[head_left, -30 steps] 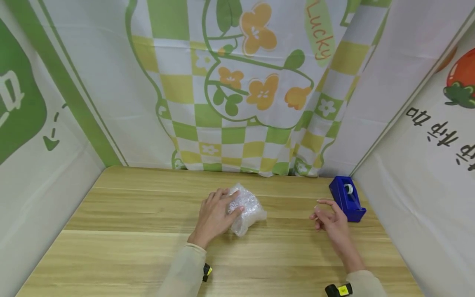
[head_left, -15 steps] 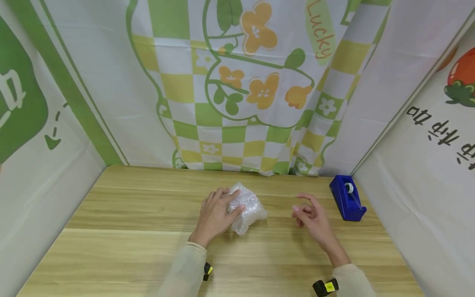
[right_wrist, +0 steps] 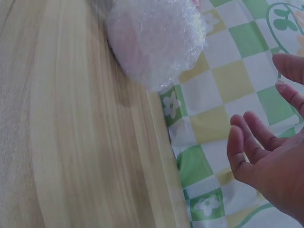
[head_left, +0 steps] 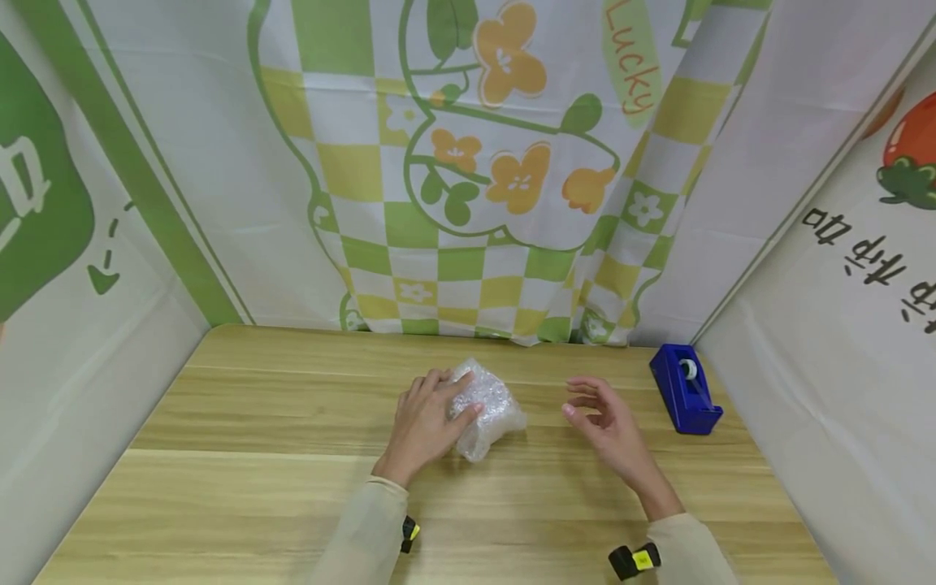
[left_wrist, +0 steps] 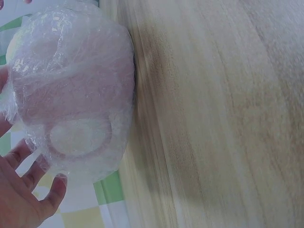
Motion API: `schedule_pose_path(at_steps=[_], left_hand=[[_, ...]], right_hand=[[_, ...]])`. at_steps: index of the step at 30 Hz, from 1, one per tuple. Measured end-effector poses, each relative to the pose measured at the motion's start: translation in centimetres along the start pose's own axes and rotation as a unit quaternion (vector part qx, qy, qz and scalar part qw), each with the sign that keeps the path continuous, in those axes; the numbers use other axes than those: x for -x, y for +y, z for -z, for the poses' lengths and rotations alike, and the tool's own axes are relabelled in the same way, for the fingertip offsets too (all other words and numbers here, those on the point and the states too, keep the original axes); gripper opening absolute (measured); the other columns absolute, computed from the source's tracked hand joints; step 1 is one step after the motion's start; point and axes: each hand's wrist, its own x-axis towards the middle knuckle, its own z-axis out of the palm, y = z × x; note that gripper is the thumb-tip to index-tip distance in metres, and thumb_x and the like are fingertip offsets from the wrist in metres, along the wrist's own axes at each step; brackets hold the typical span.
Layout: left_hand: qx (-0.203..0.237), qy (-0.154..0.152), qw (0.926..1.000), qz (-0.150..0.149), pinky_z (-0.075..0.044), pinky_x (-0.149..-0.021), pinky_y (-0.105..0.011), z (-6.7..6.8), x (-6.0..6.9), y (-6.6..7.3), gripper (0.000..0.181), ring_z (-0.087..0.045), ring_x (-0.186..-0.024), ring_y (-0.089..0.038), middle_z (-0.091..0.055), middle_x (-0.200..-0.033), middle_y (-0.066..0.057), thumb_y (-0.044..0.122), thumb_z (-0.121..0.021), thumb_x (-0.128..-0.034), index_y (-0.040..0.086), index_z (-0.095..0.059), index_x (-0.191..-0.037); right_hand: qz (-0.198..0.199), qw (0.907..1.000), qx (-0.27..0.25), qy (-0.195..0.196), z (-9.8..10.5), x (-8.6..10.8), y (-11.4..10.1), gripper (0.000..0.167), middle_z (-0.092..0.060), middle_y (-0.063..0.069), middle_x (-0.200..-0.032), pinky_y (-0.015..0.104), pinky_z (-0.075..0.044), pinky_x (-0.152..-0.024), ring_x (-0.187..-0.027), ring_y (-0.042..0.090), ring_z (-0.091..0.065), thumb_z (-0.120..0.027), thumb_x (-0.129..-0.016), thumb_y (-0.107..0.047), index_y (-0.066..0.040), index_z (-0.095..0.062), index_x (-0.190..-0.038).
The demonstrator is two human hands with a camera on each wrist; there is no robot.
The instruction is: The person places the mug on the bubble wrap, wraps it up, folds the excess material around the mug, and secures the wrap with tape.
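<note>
A bubble-wrapped bundle [head_left: 488, 410] sits on the wooden table, right of its middle. Through the clear wrap in the left wrist view, the bundle [left_wrist: 78, 90] looks pinkish inside, with a ring-shaped outline like a mug handle. My left hand [head_left: 426, 418] holds it from the left, thumb on the near side and fingers over the far side. To the right, apart from the bundle, my right hand [head_left: 613, 431] hovers with loosely bent fingers and nothing in it. In the right wrist view those fingers [right_wrist: 259, 137] are spread and bare.
A blue tape dispenser [head_left: 686, 390] with a roll of tape stands at the table's back right corner. Behind the table [head_left: 256, 406] hangs a green and yellow checked curtain [head_left: 468, 268]. White printed cloth walls close in both sides.
My right hand has moved left, away from the tape dispenser toward the bundle, and its fingers have loosened. The left hand and the bundle have stayed in place.
</note>
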Motion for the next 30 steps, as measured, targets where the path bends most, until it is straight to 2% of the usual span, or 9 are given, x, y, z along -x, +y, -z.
schedule_pose_path(at_steps=[8, 13, 17, 20, 22, 26, 30], left_hand=[[-0.001, -0.002, 1.0000, 0.001, -0.042, -0.101, -0.063, 0.0, 0.1, 0.0, 0.055, -0.052, -0.124, -0.039, -0.056, -0.141, -0.015, 0.048, -0.066, -0.0953, 0.019, -0.061, -0.142], [0.000, -0.004, 1.0000, 0.003, -0.042, -0.101, -0.063, 0.0, 0.1, 0.1, 0.055, -0.051, -0.125, -0.039, -0.055, -0.142, -0.015, 0.049, -0.065, -0.0958, 0.019, -0.061, -0.142], [0.001, -0.007, 1.0000, 0.004, -0.041, -0.101, -0.063, 0.0, 0.1, 0.1, 0.055, -0.051, -0.125, -0.040, -0.055, -0.142, -0.015, 0.049, -0.065, -0.0959, 0.019, -0.061, -0.142], [0.001, -0.006, 1.0000, 0.005, -0.041, -0.101, -0.062, 0.0, 0.1, 0.1, 0.056, -0.051, -0.125, -0.040, -0.055, -0.142, -0.015, 0.049, -0.065, -0.0955, 0.019, -0.061, -0.142], [0.001, -0.005, 1.0000, 0.003, -0.042, -0.100, -0.062, -0.1, 0.1, 0.0, 0.056, -0.051, -0.124, -0.039, -0.055, -0.142, -0.015, 0.050, -0.065, -0.0954, 0.020, -0.061, -0.142], [0.000, -0.004, 1.0000, 0.002, -0.042, -0.099, -0.062, -0.1, 0.0, 0.0, 0.056, -0.052, -0.124, -0.039, -0.055, -0.141, -0.015, 0.050, -0.066, -0.0951, 0.020, -0.061, -0.142], [0.001, -0.002, 1.0000, 0.004, -0.043, -0.098, -0.062, -0.1, -0.1, 0.0, 0.056, -0.052, -0.123, -0.040, -0.056, -0.141, -0.015, 0.049, -0.067, -0.0944, 0.019, -0.062, -0.141]], right_hand=[[0.003, 0.9999, 0.017, -0.003, -0.6, -0.3, -0.7, 0.031, -0.056, 0.013, -0.137, 0.044, -0.053, -0.094, -0.122, 0.023, -0.053, -0.067, -0.098, -0.006, -0.005, -0.062, -0.129], [0.015, 0.9981, 0.046, 0.037, -1.1, -0.7, -1.1, 0.024, -0.060, 0.013, -0.126, 0.036, -0.050, -0.089, -0.111, 0.026, -0.050, -0.069, -0.096, -0.007, -0.006, -0.072, -0.120], [0.025, 0.9963, 0.051, 0.065, -1.6, -1.0, -2.4, 0.020, -0.068, 0.017, -0.110, 0.027, -0.050, -0.080, -0.098, 0.023, -0.059, -0.070, -0.093, 0.000, 0.002, -0.074, -0.113], [0.022, 0.9969, 0.031, 0.069, -2.1, -1.4, -2.6, 0.019, -0.071, 0.017, -0.099, 0.023, -0.050, -0.074, -0.088, 0.015, -0.063, -0.071, -0.092, 0.001, 0.005, -0.074, -0.110], [0.013, 0.9975, 0.011, 0.069, -2.5, -1.6, -2.3, 0.018, -0.072, 0.015, -0.094, 0.022, -0.050, -0.072, -0.084, 0.011, -0.063, -0.073, -0.092, -0.002, 0.003, -0.074, -0.109], [-0.012, 0.9979, -0.027, 0.058, -3.8, -2.0, -2.1, 0.021, -0.072, 0.015, -0.091, 0.022, -0.050, -0.069, -0.081, 0.012, -0.064, -0.076, -0.090, -0.004, 0.001, -0.074, -0.111], [-0.017, 0.9970, -0.061, 0.044, -5.5, -2.7, -2.4, 0.023, -0.072, 0.018, -0.091, 0.021, -0.050, -0.068, -0.081, 0.011, -0.065, -0.075, -0.090, -0.002, 0.002, -0.073, -0.112]])
